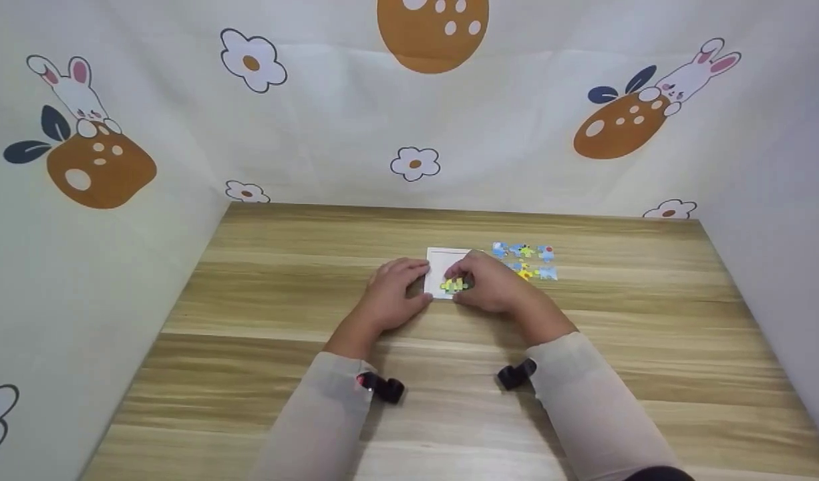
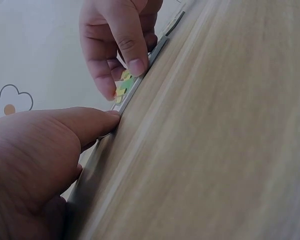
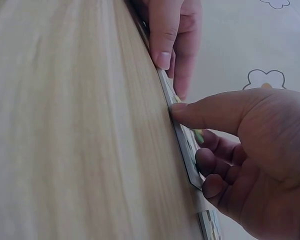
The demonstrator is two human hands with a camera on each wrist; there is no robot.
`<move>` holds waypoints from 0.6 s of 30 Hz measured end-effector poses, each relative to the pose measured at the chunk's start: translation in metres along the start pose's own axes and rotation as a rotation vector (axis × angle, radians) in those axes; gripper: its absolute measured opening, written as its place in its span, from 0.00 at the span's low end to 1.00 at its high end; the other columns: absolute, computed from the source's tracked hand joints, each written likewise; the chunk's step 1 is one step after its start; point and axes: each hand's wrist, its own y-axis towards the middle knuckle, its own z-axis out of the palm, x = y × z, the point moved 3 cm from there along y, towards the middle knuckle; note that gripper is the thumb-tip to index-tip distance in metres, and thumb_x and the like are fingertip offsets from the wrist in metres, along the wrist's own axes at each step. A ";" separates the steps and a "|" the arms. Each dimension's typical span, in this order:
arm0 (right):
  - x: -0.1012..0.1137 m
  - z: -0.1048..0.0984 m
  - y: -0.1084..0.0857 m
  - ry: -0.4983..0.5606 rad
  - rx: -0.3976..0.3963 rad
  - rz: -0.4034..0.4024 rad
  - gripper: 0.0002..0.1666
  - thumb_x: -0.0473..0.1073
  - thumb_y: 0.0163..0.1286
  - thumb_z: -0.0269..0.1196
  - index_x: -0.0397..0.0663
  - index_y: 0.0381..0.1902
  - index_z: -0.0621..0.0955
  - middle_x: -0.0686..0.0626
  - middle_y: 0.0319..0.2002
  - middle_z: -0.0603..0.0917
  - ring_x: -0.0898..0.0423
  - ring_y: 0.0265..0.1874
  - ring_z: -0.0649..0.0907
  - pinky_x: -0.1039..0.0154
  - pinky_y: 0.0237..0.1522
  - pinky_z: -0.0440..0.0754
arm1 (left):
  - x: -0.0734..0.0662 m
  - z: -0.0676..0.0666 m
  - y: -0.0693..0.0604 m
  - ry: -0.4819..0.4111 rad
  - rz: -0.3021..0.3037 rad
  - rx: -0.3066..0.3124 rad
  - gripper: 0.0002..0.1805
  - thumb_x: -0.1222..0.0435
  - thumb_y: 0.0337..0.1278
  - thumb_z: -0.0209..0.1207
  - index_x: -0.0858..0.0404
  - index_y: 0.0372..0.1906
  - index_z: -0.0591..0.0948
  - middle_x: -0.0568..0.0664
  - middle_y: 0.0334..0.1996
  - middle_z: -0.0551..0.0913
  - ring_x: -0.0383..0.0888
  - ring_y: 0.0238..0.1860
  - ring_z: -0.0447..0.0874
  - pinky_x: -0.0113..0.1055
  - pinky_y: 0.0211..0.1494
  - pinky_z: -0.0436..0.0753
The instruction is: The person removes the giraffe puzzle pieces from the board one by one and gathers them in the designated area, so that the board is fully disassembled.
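A white square puzzle tray (image 1: 437, 257) lies flat on the table, between both hands. Along its left side my left hand (image 1: 395, 294) grips the edge, its thumb near the front corner. Over the tray's right part is my right hand (image 1: 493, 284), thumb at the front edge and fingers curved inward. Yellow-green jigsaw pieces (image 1: 453, 285) show between that thumb and the fingers, low in the tray. In the right wrist view a small green piece (image 3: 198, 136) sticks up at the right fingertips; the fingers partly hide it.
Right of the tray, loose jigsaw pieces (image 1: 548, 272) lie in two rows, blue and yellow, partly behind the right hand. The wood-grain table (image 1: 282, 387) meets a printed cloth wall (image 1: 329, 133) at the back and sides.
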 end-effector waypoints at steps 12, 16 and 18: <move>-0.012 -0.022 -0.008 0.089 -0.057 -0.001 0.23 0.41 0.66 0.75 0.52 0.59 0.88 0.48 0.49 0.84 0.54 0.44 0.81 0.59 0.51 0.80 | 0.000 0.000 0.000 -0.011 -0.012 0.007 0.33 0.49 0.72 0.65 0.52 0.78 0.76 0.42 0.80 0.72 0.52 0.85 0.60 0.57 0.89 0.53; -0.027 -0.034 -0.016 0.151 -0.066 0.014 0.25 0.41 0.64 0.76 0.52 0.60 0.88 0.49 0.49 0.85 0.54 0.43 0.82 0.59 0.50 0.81 | 0.000 0.001 0.000 -0.010 -0.044 0.022 0.33 0.49 0.73 0.65 0.50 0.78 0.75 0.41 0.81 0.71 0.50 0.86 0.58 0.57 0.89 0.54; -0.036 -0.040 -0.021 0.182 -0.074 0.033 0.25 0.40 0.64 0.76 0.52 0.60 0.88 0.49 0.50 0.86 0.53 0.45 0.81 0.59 0.51 0.81 | 0.000 0.001 0.000 -0.010 -0.049 0.023 0.34 0.49 0.73 0.65 0.50 0.79 0.74 0.41 0.81 0.71 0.50 0.86 0.57 0.57 0.89 0.54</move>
